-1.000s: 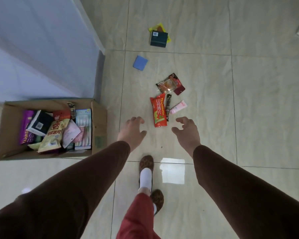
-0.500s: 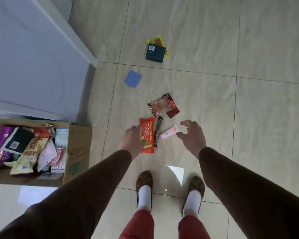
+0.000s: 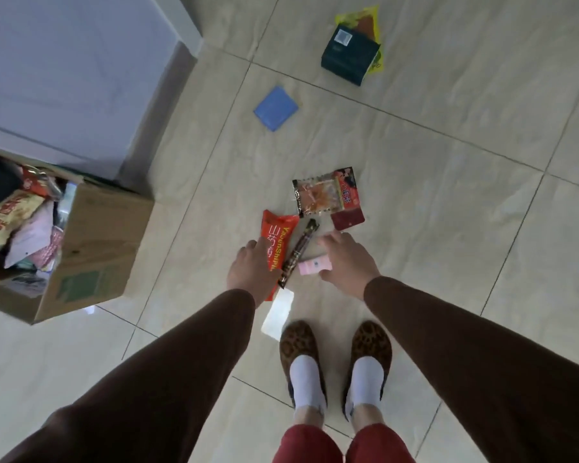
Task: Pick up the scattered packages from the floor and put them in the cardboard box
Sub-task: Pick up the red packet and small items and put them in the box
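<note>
An orange-red snack packet (image 3: 279, 232) lies on the tiled floor just ahead of my feet. My left hand (image 3: 250, 270) rests over its left edge, and the grip is hidden. Beside it lie a thin dark stick packet (image 3: 299, 254) and a small pink tube (image 3: 314, 266). My right hand (image 3: 346, 262) covers the tube's far end, fingers and thumb closed around it. Just beyond lie a clear packet with orange contents (image 3: 325, 195) and a dark red sachet (image 3: 348, 219). The cardboard box (image 3: 97, 248) stands at the left, holding several packages.
Farther out on the floor lie a blue square pack (image 3: 276, 108) and a dark teal box (image 3: 348, 60) resting on a yellow packet (image 3: 365, 23). A white cabinet (image 3: 64, 61) stands behind the cardboard box. My feet in leopard-print slippers (image 3: 301, 349) stand close to the items.
I have leaned in closer to the floor. Both hands went down from above the packets onto them: the left onto the orange-red packet, the right onto the pink tube.
</note>
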Tool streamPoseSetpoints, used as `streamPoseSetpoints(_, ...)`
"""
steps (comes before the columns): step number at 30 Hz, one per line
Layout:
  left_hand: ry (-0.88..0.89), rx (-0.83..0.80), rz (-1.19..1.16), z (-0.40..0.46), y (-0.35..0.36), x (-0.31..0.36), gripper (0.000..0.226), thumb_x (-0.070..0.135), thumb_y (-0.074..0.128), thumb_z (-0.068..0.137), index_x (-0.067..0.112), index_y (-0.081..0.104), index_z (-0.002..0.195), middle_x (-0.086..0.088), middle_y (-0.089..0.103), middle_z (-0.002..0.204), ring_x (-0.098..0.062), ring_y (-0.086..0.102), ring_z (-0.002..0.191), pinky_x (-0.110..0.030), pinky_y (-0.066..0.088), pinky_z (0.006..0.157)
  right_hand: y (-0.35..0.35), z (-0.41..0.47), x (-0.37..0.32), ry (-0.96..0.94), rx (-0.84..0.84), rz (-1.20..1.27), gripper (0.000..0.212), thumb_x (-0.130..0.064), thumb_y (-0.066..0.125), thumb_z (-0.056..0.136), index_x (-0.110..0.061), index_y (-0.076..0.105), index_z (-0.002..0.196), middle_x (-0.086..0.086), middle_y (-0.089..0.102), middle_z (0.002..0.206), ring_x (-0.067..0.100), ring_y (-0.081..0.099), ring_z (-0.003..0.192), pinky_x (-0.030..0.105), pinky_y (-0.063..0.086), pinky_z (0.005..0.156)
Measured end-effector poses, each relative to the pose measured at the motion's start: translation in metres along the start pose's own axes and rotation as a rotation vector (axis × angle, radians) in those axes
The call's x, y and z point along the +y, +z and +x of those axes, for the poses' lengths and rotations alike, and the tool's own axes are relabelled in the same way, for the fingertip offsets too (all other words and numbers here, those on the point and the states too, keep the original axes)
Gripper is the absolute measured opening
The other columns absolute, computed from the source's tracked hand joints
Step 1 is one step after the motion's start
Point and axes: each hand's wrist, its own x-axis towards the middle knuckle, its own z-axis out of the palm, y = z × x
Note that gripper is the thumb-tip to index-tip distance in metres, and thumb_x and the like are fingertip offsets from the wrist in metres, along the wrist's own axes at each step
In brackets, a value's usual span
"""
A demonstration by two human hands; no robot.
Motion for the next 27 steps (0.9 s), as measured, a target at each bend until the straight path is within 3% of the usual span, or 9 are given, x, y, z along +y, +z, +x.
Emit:
streamPoseSetpoints(5,-0.055,0.032,-0.025,0.048,0.046,-0.017,0.071,0.030,0.071,0.081,0.015,0.037,0.141,-0.010,0.053,0.127,-0.032,0.053,0.116,-0.048,0.051,0.093,0.046,0.063,0.018,-0.252,-0.059,-0.423,0.083,-0.023,0.073,0.086,-0.018,0.029,0.156,0.005,0.028,0.162,0.027,0.021,0.154,0.045,0.021,0.124)
streamPoseSetpoints(8,-0.090,0.035,-0.026,0.068,0.065,-0.028,0.094,0.043,0.076,0.077,0.016,0.025,0.150,-0.010,0.049,0.132,-0.031,0.051,0.119,-0.047,0.049,0.096,0.065,0.087,0.028,-0.359,-0.043,-0.620,0.073,-0.017,0.061,0.091,-0.018,0.028,0.156,0.007,0.032,0.159,0.028,0.020,0.153,0.048,0.010,0.127)
streamPoseSetpoints(11,-0.128,0.043,-0.040,0.080,0.081,-0.036,0.108,0.049,0.078,0.074,0.019,0.014,0.155,-0.011,0.047,0.132,-0.033,0.050,0.119,-0.049,0.049,0.094,0.079,0.098,0.037,-0.410,-0.010,-0.705,0.057,-0.017,0.056,0.090,-0.017,0.043,0.146,0.008,0.050,0.138,0.032,0.044,0.132,0.047,0.029,0.118)
streamPoseSetpoints(13,-0.136,0.065,-0.074,0.083,0.087,-0.039,0.104,0.046,0.076,0.077,0.020,0.012,0.155,-0.012,0.047,0.130,-0.034,0.051,0.118,-0.049,0.049,0.092,0.085,0.097,0.042,-0.408,-0.030,-0.692,0.047,-0.016,0.050,0.091,-0.015,0.050,0.138,0.008,0.055,0.129,0.031,0.051,0.120,0.043,0.037,0.107)
streamPoseSetpoints(15,-0.134,0.075,-0.116,0.083,0.087,-0.039,0.096,0.040,0.073,0.081,0.021,0.012,0.154,-0.012,0.049,0.128,-0.034,0.052,0.116,-0.048,0.049,0.090,0.088,0.090,0.047,-0.352,-0.061,-0.640,0.046,-0.010,0.043,0.091,-0.015,0.050,0.136,0.008,0.056,0.131,0.031,0.052,0.121,0.041,0.040,0.103)
streamPoseSetpoints(19,-0.098,0.085,-0.146,0.069,0.072,-0.033,0.093,0.032,0.072,0.081,0.024,0.013,0.152,-0.011,0.051,0.128,-0.033,0.054,0.114,-0.047,0.050,0.088,0.075,0.064,0.050,-0.155,-0.091,-0.465,0.046,-0.008,0.059,0.086,-0.016,0.054,0.132,0.007,0.060,0.125,0.029,0.054,0.119,0.039,0.043,0.100)
streamPoseSetpoints(27,-0.228,0.136,-0.374,-0.018,-0.023,-0.031,0.103,0.031,0.080,0.077,0.036,0.008,0.151,-0.009,0.052,0.134,-0.032,0.058,0.114,-0.049,0.052,0.093,-0.027,-0.011,-0.013,0.016,-0.046,-0.346,0.041,-0.014,0.066,0.086,-0.017,0.049,0.123,0.005,0.062,0.116,0.027,0.059,0.107,0.039,0.047,0.089)
